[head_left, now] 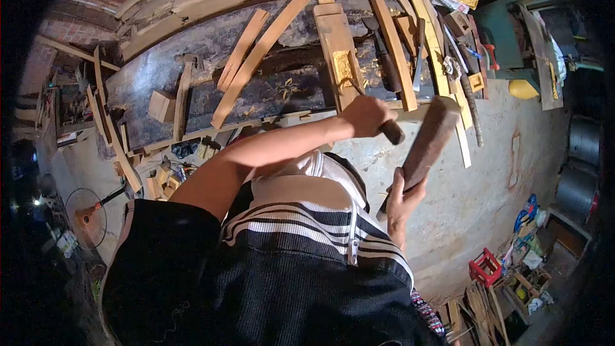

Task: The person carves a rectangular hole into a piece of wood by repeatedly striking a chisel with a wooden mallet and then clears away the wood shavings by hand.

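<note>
My left hand is closed round a chisel, whose dark handle sticks out on the right side of the fist. Its thin blade points up and left to a rough, pale recess cut in a wooden piece, with shavings around. The tip's exact contact is too small to tell. Lower and to the right, my right hand grips a thick wooden mallet, tilted up to the right and held apart from the chisel handle.
The dark workbench carries long wooden strips, a hammer, a small block and tools at the right. A fan stands lower left. On the floor at lower right are a red crate and scrap wood.
</note>
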Available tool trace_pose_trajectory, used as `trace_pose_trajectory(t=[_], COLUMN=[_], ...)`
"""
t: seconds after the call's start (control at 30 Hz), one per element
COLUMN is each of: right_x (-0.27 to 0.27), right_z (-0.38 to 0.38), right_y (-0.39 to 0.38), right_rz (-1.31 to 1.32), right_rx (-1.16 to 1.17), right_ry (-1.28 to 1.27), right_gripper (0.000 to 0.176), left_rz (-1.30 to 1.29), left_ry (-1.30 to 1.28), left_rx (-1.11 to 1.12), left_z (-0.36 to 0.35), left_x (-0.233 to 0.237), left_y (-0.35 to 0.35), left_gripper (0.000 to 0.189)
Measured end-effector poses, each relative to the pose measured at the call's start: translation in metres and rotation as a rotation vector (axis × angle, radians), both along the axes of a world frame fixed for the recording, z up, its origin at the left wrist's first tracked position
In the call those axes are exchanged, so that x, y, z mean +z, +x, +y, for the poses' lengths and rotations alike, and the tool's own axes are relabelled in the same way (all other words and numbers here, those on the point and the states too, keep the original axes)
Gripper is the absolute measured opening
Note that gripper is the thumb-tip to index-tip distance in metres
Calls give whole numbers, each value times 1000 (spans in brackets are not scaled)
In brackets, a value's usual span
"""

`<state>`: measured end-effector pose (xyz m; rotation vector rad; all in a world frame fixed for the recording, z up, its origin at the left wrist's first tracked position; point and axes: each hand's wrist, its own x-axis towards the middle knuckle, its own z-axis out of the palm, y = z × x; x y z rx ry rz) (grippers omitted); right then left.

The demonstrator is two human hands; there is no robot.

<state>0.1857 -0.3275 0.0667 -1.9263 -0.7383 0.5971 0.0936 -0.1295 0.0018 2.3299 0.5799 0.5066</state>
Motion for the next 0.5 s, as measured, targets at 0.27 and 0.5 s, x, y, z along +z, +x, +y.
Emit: trace_pose_trajectory(t=[0.27, 0.5], right_x=[6, 13], right_z=[29, 31], right_y=[-1, 7], right_rz=[80, 34], right_rx=[29, 51], right_ry=[-3, -24], right_gripper=[50, 47], left_rz=[16, -62], left_ry=[-153, -345], left_rx=[168, 299], left_z=[71, 93], left_x=[23, 28], left_y=[-10, -36], left_gripper=[25, 35])
